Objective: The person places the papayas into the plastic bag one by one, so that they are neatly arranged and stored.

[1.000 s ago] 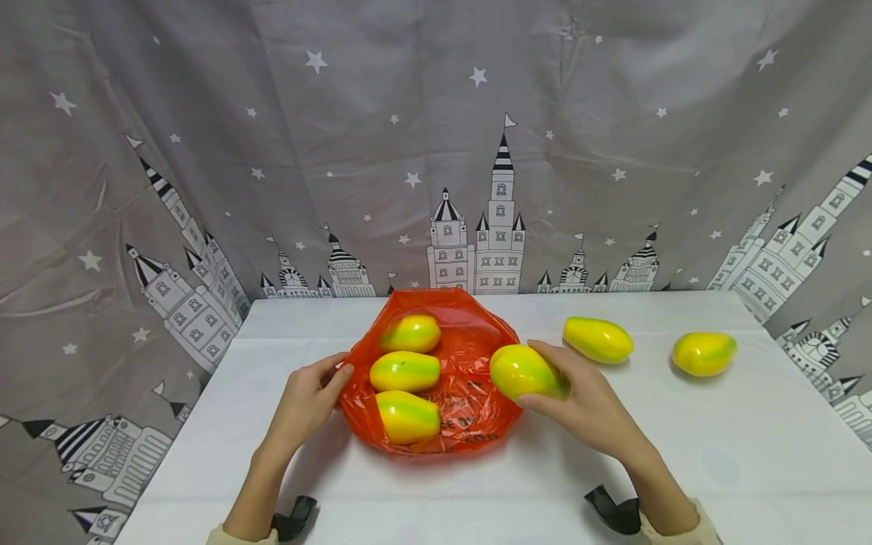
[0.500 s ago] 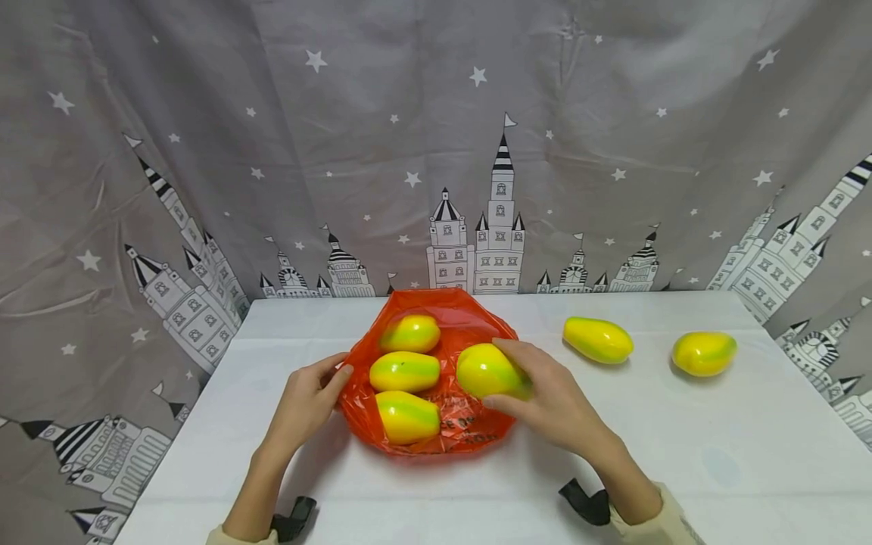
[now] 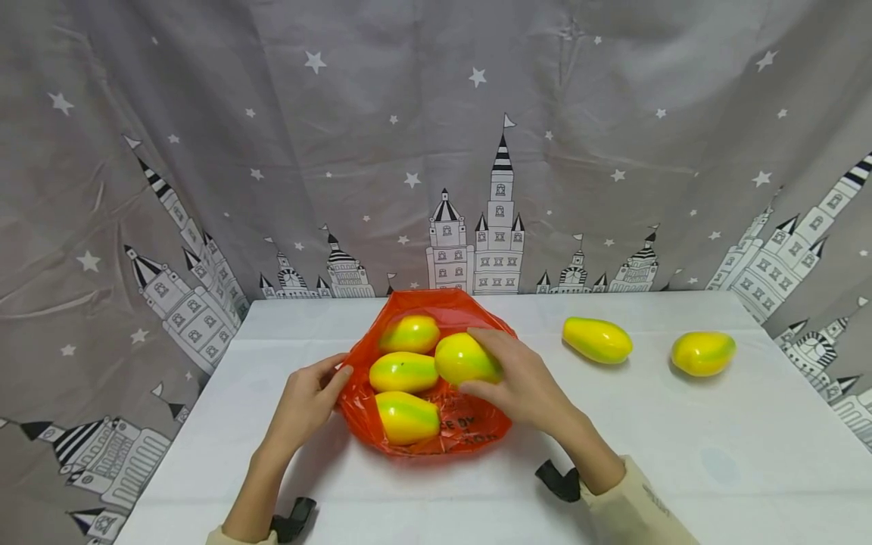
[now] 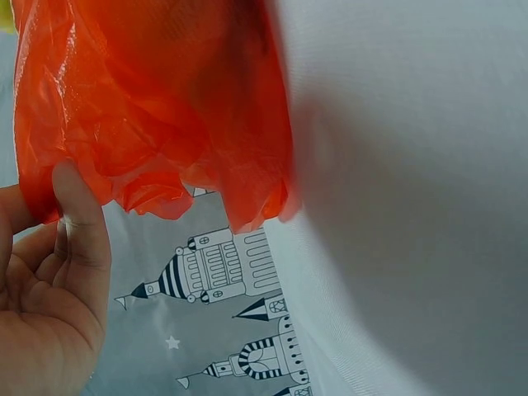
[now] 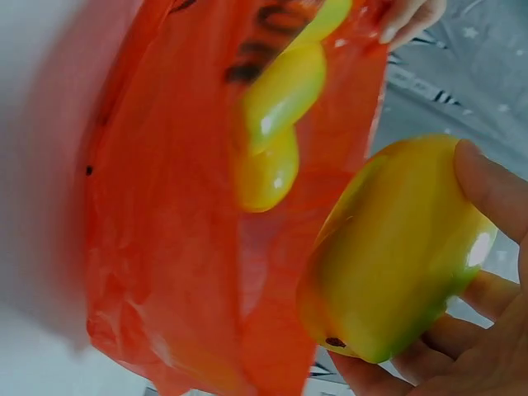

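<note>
A red plastic bag (image 3: 453,301) lies on the white table with its mouth spread open. My left hand (image 3: 306,401) pinches its left edge between thumb and fingers, seen closely in the left wrist view. In my right hand (image 3: 524,382) is a yellow-green papaya (image 3: 465,358), gripped by thumb and fingers over the bag's mouth. Inside the bag, a back papaya (image 3: 412,333), a middle papaya (image 3: 403,372) and a front papaya (image 3: 409,418) form a column on the left side. The right wrist view shows the held papaya (image 5: 396,247) with a dark spot at one end.
Two more papayas lie on the table to the right: one (image 3: 597,340) just beyond the bag, another (image 3: 704,353) farther right. A grey curtain (image 3: 381,144) printed with castles and stars hangs behind the white table (image 3: 681,454).
My right hand has carried its papaya leftward from the bag's right edge to over the middle, close beside the papayas inside. The left hand has stayed on the bag's edge.
</note>
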Motion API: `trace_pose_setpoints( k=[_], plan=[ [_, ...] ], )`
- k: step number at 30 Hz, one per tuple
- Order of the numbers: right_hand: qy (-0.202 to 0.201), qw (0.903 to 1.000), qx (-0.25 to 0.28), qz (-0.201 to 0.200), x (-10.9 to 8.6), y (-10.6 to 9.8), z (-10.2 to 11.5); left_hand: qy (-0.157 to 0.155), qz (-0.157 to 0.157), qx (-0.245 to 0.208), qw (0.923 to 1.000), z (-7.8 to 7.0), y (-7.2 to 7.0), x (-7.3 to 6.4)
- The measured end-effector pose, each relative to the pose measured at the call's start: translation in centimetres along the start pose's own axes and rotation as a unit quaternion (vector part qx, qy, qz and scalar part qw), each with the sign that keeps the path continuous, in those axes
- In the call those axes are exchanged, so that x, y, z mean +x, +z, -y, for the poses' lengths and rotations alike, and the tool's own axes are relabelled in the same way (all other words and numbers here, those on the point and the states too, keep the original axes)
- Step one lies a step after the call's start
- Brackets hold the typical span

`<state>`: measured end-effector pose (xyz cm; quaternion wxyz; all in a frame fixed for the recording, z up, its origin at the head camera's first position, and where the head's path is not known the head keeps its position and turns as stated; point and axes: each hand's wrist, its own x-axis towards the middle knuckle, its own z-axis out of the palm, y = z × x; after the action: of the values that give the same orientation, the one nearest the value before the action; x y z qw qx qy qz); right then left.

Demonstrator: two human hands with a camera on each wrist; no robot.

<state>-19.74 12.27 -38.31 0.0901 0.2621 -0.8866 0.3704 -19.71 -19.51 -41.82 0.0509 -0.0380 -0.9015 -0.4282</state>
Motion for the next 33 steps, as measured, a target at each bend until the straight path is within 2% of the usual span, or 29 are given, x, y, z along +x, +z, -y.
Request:
trace_pose_setpoints(
  k=[15,24,33],
  plan=[
    [0.037,0.9986,-0.017,0.035,3.0,1.4,-2.0,0.011,0.001,0.002,0.9999,-0.1,0.1,0.1],
    [0.064,0.9962,-0.026,0.053,3.7,2.2,-2.7,0.006,-0.001,0.002,1.0000,-0.1,0.1,0.0],
    [0.060,0.9956,-0.047,0.055,3.8,2.9,-3.7,0.001,0.001,0.002,1.0000,0.0,0.0,0.0]
  ],
)
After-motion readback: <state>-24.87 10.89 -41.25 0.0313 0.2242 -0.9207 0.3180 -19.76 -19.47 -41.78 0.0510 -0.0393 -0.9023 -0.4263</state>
